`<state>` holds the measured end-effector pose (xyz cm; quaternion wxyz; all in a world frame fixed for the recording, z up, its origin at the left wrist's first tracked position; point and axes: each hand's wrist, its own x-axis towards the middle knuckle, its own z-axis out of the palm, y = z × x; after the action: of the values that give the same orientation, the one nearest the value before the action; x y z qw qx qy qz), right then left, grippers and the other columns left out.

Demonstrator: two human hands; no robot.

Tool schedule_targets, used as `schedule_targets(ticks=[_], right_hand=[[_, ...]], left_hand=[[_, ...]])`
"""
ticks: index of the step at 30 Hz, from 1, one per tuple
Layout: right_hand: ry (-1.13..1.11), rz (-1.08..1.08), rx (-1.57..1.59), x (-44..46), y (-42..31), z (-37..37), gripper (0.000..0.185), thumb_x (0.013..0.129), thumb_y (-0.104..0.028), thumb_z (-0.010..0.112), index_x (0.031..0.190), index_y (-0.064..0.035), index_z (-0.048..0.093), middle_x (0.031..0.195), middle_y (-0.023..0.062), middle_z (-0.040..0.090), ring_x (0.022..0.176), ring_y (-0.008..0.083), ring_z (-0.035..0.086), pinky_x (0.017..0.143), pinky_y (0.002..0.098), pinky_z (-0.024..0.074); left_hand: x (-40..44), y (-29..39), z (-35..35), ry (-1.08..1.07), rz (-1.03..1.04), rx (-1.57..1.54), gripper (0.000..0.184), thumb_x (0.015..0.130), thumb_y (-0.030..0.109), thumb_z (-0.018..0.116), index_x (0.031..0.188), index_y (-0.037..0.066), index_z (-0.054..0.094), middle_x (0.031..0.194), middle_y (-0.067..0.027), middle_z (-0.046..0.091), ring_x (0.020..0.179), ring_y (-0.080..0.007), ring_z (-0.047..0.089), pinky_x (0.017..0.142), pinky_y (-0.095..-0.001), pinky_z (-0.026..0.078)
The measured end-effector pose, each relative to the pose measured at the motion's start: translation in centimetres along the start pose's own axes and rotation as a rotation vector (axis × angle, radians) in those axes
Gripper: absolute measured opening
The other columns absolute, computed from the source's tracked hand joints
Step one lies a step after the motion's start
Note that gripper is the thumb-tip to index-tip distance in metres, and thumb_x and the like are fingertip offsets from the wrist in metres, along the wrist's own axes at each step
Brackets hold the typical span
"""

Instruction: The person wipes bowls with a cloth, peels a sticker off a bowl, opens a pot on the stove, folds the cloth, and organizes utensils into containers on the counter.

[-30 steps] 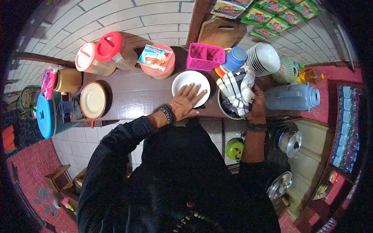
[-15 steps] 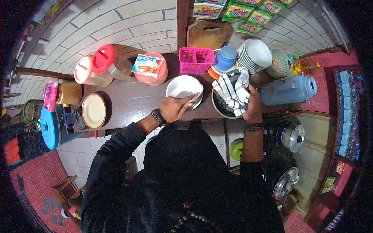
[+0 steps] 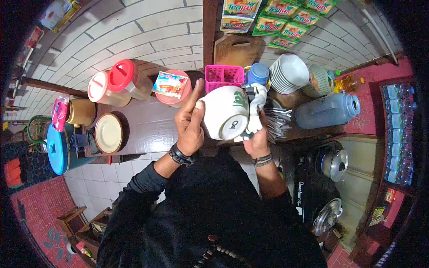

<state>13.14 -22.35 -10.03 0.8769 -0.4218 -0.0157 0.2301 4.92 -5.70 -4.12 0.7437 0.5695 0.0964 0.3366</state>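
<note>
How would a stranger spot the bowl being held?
Start at the brown table below the white brick wall. Above it, between the left hand and the right hand, is the white bowl. Unlike the stacked bowls farther right, it shows its underside and green print.

The white bowl [image 3: 219,109] is now off the table [image 3: 147,123], tipped sideways on the near side of the pink basket [image 3: 224,73], its base and green print turned into view. The left hand [image 3: 190,127] holds its side, the right hand [image 3: 257,143] brings the cloth [image 3: 255,111] against it, and cutlery [image 3: 278,119] shows uncovered, right of the basket
</note>
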Motion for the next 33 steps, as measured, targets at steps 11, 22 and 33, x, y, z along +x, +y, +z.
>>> schedule_targets(ticks=[11,22,33], right_hand=[[-0.013,-0.303,-0.085,0.2,-3.1,6.0,0.033,0.106,-0.022,0.061,0.132,-0.0018,0.062,0.116,0.0002,0.067,0.101,0.0096,0.060,0.090,0.0264,0.0483],[-0.154,-0.713,-0.672,0.6,-4.3,5.8,0.035,0.108,-0.018,0.054,0.136,0.0029,0.058,0.121,0.0071,0.068,0.106,0.0139,0.064,0.095,0.0310,0.0504],[-0.083,-0.011,-0.169,1.1,-6.4,8.6,0.032,0.106,-0.020,0.060,0.131,-0.0018,0.066,0.120,0.0020,0.071,0.103,0.0106,0.067,0.091,0.0262,0.0528]], left_hand=[[1.0,1.5,-1.5,0.008,0.168,0.328,0.043,0.113,0.022,0.039,0.144,-0.004,0.055,0.143,-0.0194,0.061,0.136,-0.0261,0.054,0.116,-0.0405,0.038],[0.3,1.9,-1.9,0.056,0.338,0.341,0.047,0.111,0.028,0.042,0.142,-0.006,0.054,0.142,-0.0211,0.060,0.134,-0.0286,0.055,0.114,-0.0413,0.039],[3.0,4.7,-1.2,0.155,-0.479,-0.437,0.036,0.109,0.024,0.053,0.133,-0.001,0.062,0.123,-0.0121,0.070,0.111,-0.0201,0.069,0.096,-0.0355,0.057]])
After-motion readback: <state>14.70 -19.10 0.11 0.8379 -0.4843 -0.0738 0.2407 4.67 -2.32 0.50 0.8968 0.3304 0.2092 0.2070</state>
